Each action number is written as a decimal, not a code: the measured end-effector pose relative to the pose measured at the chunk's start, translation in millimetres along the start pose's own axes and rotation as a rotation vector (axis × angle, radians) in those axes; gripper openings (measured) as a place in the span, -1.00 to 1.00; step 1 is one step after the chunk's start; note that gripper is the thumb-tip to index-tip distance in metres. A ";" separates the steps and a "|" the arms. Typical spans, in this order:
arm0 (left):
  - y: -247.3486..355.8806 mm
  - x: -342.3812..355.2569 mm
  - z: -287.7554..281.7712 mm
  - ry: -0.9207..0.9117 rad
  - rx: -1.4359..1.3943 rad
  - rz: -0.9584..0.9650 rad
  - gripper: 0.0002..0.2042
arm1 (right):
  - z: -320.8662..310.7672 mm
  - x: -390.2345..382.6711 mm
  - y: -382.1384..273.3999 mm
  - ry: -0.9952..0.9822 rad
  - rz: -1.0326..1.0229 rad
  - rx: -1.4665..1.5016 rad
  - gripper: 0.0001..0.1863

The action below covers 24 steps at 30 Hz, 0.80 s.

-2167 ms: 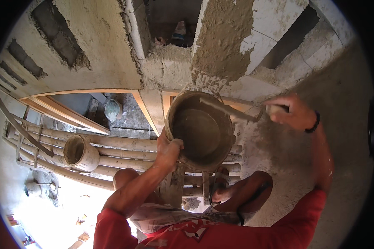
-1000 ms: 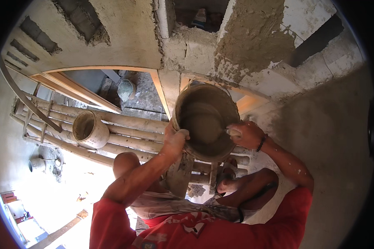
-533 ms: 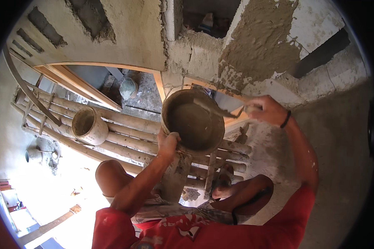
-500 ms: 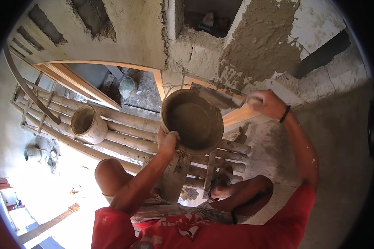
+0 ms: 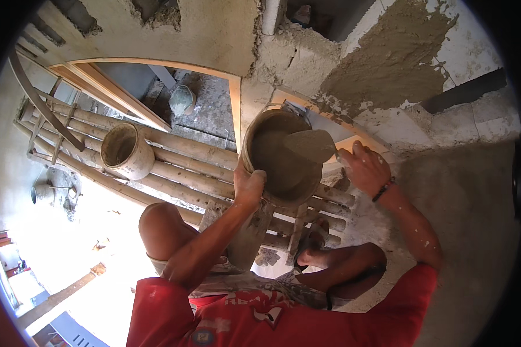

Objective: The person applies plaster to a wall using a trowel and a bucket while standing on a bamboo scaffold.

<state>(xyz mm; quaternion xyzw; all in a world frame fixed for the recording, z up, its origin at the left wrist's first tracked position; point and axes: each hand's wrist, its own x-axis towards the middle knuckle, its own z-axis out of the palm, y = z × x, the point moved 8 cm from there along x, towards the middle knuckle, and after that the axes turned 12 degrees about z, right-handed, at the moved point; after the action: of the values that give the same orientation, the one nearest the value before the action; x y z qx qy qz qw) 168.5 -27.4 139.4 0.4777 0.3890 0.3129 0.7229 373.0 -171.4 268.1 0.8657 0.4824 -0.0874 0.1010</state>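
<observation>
My left hand (image 5: pixel 250 184) is closed on the left rim of a round bucket (image 5: pixel 295 199) that holds wet grey mortar (image 5: pixel 272 156). In my right hand (image 5: pixel 367 169) is the handle of a trowel (image 5: pixel 310 144), its fingers wrapped round it. The trowel's broad blade lies over the bucket's mouth, above the mortar, with its tip toward the bucket's middle. I cannot tell whether the blade touches the mortar. A dark bracelet circles my right wrist.
A second, mortar-stained bucket (image 5: pixel 134 159) stands on the bamboo pole scaffold (image 5: pixel 197 168) to the left. Ahead is a wall with a patch of wet plaster (image 5: pixel 388 58). Below it runs a wooden frame (image 5: pixel 235 110). Far beneath, a pail (image 5: pixel 182 100) sits on the floor.
The trowel has swung from above the bucket's far right rim to over its mouth, its blade now flatter to view. My right hand has come lower and closer. The left hand keeps its hold.
</observation>
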 end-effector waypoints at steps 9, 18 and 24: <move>3.3 10.1 -14.7 -0.020 0.107 0.149 -0.45 | 98.1 22.4 -58.0 -0.343 -0.045 0.238 -0.52; 7.1 13.2 -33.2 0.071 -0.007 0.041 -0.48 | -0.2 20.5 -52.7 -0.016 -0.228 0.579 -0.60; 4.9 18.3 -44.6 0.098 -0.051 0.063 -0.48 | -52.5 36.6 -32.6 -0.311 -0.163 0.678 -0.58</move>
<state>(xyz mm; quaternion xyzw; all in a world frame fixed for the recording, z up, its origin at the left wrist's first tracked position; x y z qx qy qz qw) 138.8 9.4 128.4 0.4552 0.4003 0.3684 0.7049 367.0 -111.2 306.7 0.7851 0.4725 -0.3799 -0.1264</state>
